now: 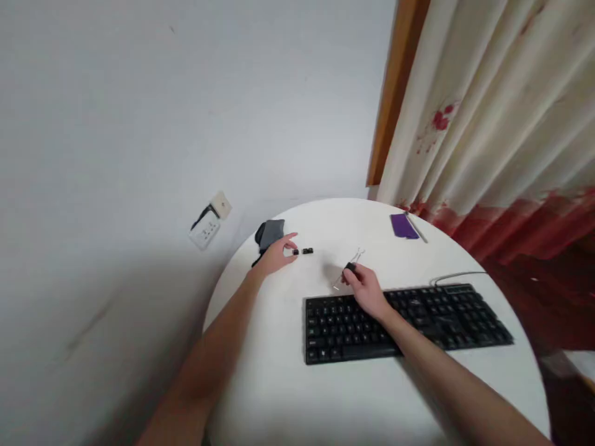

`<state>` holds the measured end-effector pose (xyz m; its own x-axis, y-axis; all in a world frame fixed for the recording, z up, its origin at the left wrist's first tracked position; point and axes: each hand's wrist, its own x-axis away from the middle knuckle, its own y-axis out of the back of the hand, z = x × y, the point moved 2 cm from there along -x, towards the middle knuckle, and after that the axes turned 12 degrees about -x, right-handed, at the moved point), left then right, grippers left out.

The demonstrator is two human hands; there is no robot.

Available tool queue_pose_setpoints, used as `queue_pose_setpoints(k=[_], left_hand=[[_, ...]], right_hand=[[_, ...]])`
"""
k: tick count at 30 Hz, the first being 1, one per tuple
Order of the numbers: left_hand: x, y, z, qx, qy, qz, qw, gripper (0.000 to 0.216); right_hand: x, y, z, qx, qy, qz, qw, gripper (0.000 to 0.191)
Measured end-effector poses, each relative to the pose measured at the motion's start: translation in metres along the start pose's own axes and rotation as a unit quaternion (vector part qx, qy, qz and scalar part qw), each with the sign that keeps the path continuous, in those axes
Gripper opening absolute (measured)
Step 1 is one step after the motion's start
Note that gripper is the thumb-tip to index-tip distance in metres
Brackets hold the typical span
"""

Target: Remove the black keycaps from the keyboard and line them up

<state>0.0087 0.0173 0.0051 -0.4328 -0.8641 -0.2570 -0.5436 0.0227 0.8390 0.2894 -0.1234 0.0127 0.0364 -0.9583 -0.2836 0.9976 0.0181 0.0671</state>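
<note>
**Over a round white table (279, 396): both hands at small black parts**

At far left, on the wall beyond the table's edge: a white socket plate (204, 230) with a dark plug in it. Next, at the table's far left rim: a grey pouch (269, 233), lying flat.

Just right of the pouch, the left hand (277, 255): palm down, fingers loosely spread, thumb and forefinger pointing at two small black pieces (305, 251) on the tabletop. Holds nothing. Cannot tell whether a fingertip touches the nearer piece.

Toward the middle, the right hand (367, 288): fingers curled and pressed together, pinching a small black part (351, 267) at the fingertips, low over the table and just behind the far edge of the keyboard (432, 319). Close beyond the fingertips: a thin wire tool (359, 254) on the white top; contact with the hand too small to tell.

Under the right wrist and running rightward: the black keyboard, flat, with a grey cable (458, 274) curving off its back.

Farther right, near the table's far rim: a purple item (403, 226) with a thin stick (417, 228) just beside it.

At far right: a wooden frame (395, 93) and a cream curtain (502, 124) with red print.
</note>
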Motion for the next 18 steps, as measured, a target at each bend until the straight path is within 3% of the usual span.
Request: queue_pose_setpoints(k=[18], left_hand=[[-0.0009, 0.0014, -0.0063, -0.001, -0.002, -0.006, 1.0, 0.07]], right_hand=[[-0.0003, -0.0018, -0.001, -0.014, -0.009, -0.005, 1.0, 0.032]])
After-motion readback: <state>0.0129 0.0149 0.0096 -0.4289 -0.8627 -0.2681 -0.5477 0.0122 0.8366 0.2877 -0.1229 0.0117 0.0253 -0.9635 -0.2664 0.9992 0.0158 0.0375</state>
